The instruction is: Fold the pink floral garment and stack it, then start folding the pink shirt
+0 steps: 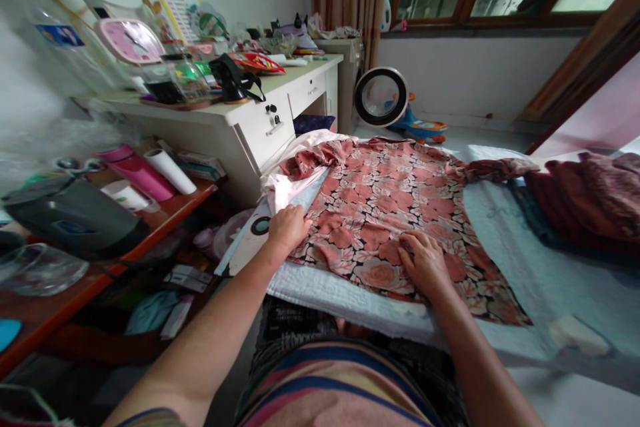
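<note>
Shirt [383, 190] with a floral print lies spread on the pale blue cover [500, 233]. Left hand [290, 229] is bent at its left edge, can't tell if pinching; right hand [425, 261] rests loosely spread, gripping nothing. I'd smooth outward, lightly.

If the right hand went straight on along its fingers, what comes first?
More of the floral long-sleeved top: the right hand seems to rest near its close edge, fingers pointing across it, though depth is unclear.
</note>
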Available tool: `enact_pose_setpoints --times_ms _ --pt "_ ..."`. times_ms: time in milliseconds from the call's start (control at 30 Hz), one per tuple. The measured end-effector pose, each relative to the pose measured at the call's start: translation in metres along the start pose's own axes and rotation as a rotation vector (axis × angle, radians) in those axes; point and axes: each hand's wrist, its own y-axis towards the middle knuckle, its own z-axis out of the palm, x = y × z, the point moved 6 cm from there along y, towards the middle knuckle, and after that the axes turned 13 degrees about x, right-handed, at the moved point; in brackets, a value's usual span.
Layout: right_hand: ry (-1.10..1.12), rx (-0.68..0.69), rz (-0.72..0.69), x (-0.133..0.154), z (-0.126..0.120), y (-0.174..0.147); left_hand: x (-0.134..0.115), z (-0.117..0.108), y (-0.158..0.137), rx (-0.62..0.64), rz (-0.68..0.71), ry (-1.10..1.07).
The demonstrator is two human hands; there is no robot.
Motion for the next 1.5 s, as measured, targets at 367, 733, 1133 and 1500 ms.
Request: enact_pose_setpoints --times_ms 367,733,1133,1500 --pt "0.035 -0.005 0.008 -0.003 0.001 0.001 0.006 0.015 -0.005 0.123 0.032 -0.124" --pt "0.038 -0.017 -0.007 -0.002 -0.002 0.001 0.01 0.013 -0.01 -0.04 0.043 -0.309" --pt "0.033 -0.002 -0.004 -0.001 0.0 0.001 0.007 0.015 -0.018 -0.142 0.081 0.05" --pt "0.064 -0.034 0.004 -0.006 0.002 -0.001 -0.075 0.026 -0.013 -0.124 0.627 0.001"
